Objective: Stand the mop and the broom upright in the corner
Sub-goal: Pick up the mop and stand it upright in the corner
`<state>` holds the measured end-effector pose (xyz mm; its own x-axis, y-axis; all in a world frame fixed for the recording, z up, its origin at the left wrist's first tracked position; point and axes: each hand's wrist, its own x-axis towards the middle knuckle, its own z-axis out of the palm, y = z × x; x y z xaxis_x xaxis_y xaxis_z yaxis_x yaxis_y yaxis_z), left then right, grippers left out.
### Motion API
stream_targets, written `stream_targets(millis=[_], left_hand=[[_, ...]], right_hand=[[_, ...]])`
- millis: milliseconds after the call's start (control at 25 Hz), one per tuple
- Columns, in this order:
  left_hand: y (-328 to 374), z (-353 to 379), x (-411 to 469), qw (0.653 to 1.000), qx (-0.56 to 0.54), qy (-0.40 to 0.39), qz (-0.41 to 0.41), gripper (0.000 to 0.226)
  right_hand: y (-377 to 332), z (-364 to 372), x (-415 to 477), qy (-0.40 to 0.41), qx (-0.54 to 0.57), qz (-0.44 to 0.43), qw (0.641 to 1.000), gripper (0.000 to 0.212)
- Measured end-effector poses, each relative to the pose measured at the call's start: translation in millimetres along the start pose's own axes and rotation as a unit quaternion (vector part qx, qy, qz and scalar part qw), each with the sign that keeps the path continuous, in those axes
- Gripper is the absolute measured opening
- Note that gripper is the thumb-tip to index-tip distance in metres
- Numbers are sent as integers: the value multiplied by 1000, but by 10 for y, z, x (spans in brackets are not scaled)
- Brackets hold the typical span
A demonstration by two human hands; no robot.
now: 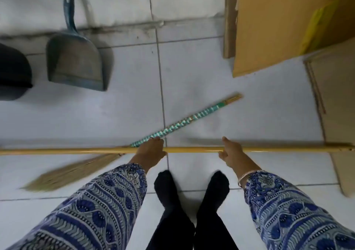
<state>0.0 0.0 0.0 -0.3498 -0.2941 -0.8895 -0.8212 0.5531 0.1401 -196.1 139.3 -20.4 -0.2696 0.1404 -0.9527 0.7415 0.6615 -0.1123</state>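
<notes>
A long yellow mop handle (76, 150) runs level across the whole view, just above the white tiled floor; its head is out of sight. My left hand (150, 151) and my right hand (231, 152) are both closed around it, about a shoulder's width apart. Under the pole lies a grass broom (180, 124) flat on the tiles, its teal-and-white wrapped handle pointing up right and its straw bristles (65, 175) fanning down left. My left fingertips reach over the broom's handle where the two cross; whether they touch it I cannot tell.
A blue-grey dustpan (75, 59) leans against the white wall at upper left, beside a dark bin (13, 71). Cardboard sheets (278, 25) stand at upper right and along the right edge. My feet in dark socks (165, 186) stand just behind the pole.
</notes>
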Motion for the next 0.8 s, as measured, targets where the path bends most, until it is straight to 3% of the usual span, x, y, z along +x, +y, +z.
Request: stream_targets(millis=[80,200,280,440,560,800], left_hand=[[-38,206,150,999,35,-9,1,42],[-161,462,335,998,66,1,6,41],[-207,551,418,997,80,12,6,38],[-210,467,424,998,49,31,-11,31],[-207,231,109,999,27,44,3,30],[-31,-538,-981,996,-73,53,8,27]], right_hand=[[257,76,263,-23,22,25,999,47],[416,214,453,-23,131,86,987,33],[392,303,543,-17,212,107,971,41],[266,351,444,-8,263,129,956,46],[110,259,-1,6,256,135,957,47],[-299,-63,-1514,29,265,64,962,49]])
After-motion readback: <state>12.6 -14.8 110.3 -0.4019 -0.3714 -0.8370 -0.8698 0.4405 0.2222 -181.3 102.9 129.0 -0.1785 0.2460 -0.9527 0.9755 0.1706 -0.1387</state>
